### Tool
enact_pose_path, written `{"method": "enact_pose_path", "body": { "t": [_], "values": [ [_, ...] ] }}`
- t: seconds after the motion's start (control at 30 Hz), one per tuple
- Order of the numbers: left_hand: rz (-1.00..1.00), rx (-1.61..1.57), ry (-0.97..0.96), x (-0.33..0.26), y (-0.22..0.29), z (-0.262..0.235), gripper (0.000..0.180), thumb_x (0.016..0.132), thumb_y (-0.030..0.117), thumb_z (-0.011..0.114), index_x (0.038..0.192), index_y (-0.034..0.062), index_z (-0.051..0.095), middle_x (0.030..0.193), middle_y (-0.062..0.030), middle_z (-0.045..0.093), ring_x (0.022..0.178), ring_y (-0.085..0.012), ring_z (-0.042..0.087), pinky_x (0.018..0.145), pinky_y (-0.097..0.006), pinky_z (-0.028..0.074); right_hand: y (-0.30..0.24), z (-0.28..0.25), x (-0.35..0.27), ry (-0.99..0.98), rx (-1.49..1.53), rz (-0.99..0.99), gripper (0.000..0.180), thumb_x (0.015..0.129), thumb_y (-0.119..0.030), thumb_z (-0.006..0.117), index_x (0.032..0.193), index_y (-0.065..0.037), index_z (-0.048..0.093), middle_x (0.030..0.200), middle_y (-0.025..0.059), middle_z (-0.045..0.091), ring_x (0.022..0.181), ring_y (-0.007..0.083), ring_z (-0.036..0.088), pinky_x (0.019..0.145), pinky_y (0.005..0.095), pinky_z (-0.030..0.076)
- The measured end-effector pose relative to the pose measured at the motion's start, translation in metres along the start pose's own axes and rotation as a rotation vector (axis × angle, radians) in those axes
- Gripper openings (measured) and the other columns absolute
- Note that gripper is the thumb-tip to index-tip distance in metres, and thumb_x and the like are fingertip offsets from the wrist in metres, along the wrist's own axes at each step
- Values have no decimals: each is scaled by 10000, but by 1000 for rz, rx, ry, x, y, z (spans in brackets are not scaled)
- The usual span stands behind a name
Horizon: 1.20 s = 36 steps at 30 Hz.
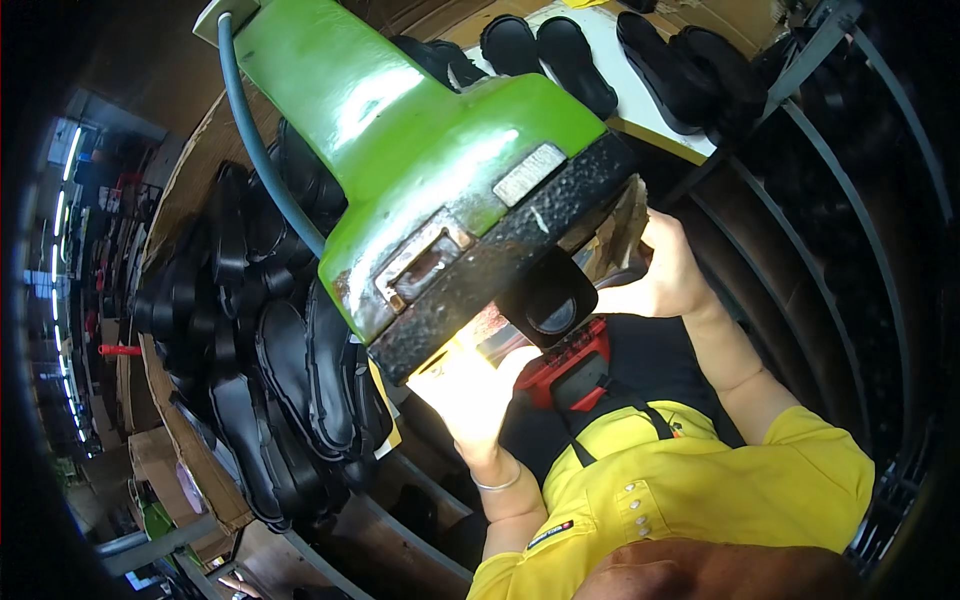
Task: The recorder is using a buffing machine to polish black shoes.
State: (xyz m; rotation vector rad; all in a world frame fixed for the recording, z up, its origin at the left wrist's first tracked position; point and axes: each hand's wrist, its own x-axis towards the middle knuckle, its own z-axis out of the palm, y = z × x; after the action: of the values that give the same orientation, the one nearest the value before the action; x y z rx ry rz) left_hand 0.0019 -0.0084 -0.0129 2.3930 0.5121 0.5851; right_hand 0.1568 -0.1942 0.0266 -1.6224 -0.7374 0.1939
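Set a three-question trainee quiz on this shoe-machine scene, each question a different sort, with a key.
1. True or false: the green machine stands above both hands.
2. Which wrist wears a thin bracelet? A) left B) right
3. Fill in: black shoe ___ lie stacked to the person's left.

Key:
1. True; the left hand and right hand reach under its black base.
2. A
3. soles

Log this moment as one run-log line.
left hand: under lit green machine head | right hand: holding brown shoe piece at machine | black rubber soles: piled left
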Motion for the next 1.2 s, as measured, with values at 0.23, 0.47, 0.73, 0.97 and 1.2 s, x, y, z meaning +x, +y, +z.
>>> {"method": "enact_pose_path", "body": {
  "t": [0.23, 0.47, 0.73, 0.97, 1.2],
  "values": [
    [177, 91, 145, 6, 11, 11, 520, 580, 286, 921, 956, 39, 662, 819, -69, 676, 692, -203, 626, 674, -309, 508, 8, 3, -4, 9, 41, -33, 592, 586, -90, 909, 1069, 11, 582, 963, 63, 638, 893, 112, 606, 811, 272, 496],
    [324, 154, 195, 16, 0, 19, 549, 564, 361, 921, 931, 42, 666, 842, -54, 678, 735, -203, 645, 684, -290, 513, 18, -2, -7, 3, 275, 118, 673, 628, -33, 867, 1201, -16, 514, 1081, 46, 598, 997, 122, 585, 882, 275, 477],
    [468, 209, 32, 17, -21, -33, 533, 490, 356, 943, 805, 77, 616, 768, -37, 610, 707, -215, 579, 685, -333, 501, 30, 47, -32, 1, 301, 95, 670, 655, -74, 879, 1182, -42, 466, 1086, 60, 568, 954, 110, 587, 763, 256, 516],
    [117, 63, -79, -1, -35, -13, 499, 504, 241, 955, 818, 65, 609, 729, -14, 597, 659, -157, 544, 620, -288, 464, 24, 45, -32, 28, 296, 74, 655, 672, -74, 870, 1167, -37, 443, 1048, 109, 609, 929, 142, 624, 754, 272, 528],
    [-45, 7, -45, -15, -39, 5, 490, 516, 246, 946, 815, 47, 613, 688, -27, 613, 594, -147, 528, 598, -279, 458, 21, 40, -30, -1, 158, 32, 673, 645, -103, 888, 1160, -43, 459, 1027, 103, 618, 906, 126, 622, 675, 257, 518]
  ]
}}
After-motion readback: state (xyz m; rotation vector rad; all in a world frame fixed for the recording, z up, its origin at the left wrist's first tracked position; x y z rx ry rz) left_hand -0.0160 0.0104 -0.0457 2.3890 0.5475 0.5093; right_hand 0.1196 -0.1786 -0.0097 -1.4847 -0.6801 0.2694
